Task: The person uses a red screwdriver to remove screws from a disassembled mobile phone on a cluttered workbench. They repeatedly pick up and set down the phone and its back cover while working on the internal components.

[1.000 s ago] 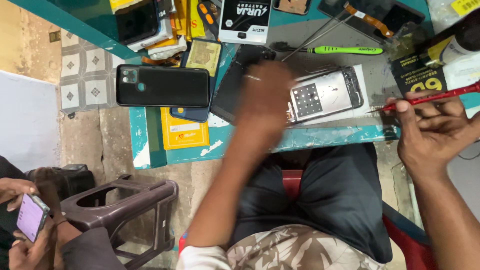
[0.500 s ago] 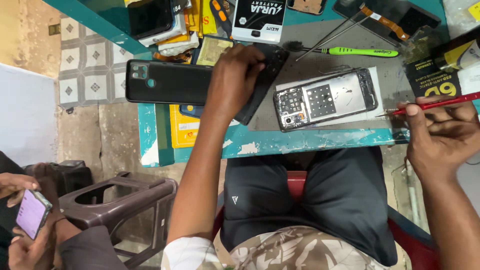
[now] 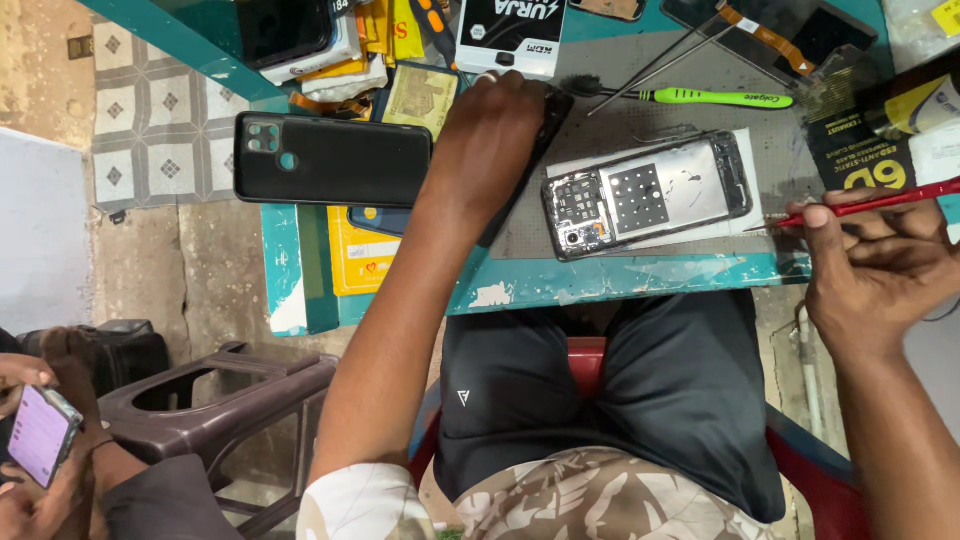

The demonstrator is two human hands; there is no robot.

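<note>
The person's left hand (image 3: 495, 140) reached across the teal-painted wooden bench (image 3: 600, 280) and lay palm-down on a flat black slab (image 3: 553, 115), apparently a phone screen or back panel, whose edge showed just past the knuckles; the fingers were bent over its far end, though whether the grip was closed on it could not be told from above. Just to the left of that hand lay a black phone back cover with a square camera cut-out (image 3: 330, 158), resting on the bench's edge and partly over a yellow card packet (image 3: 362, 255). To the right of the hand, an opened smartphone with its circuit board and silver shield exposed (image 3: 645, 195) sat on a white paper sheet (image 3: 740, 215) atop a grey work mat (image 3: 640, 115). The right hand (image 3: 875, 265) had its grip closed around a thin red-handled tool (image 3: 870, 205), the metal tip pointing at the open phone's near corner without touching it. A green-handled brush (image 3: 690, 97) lay beyond the phone. At the lower left another person's hand (image 3: 30, 490) held a lit phone (image 3: 38, 435) beside a brown plastic stool (image 3: 215, 395).
</note>
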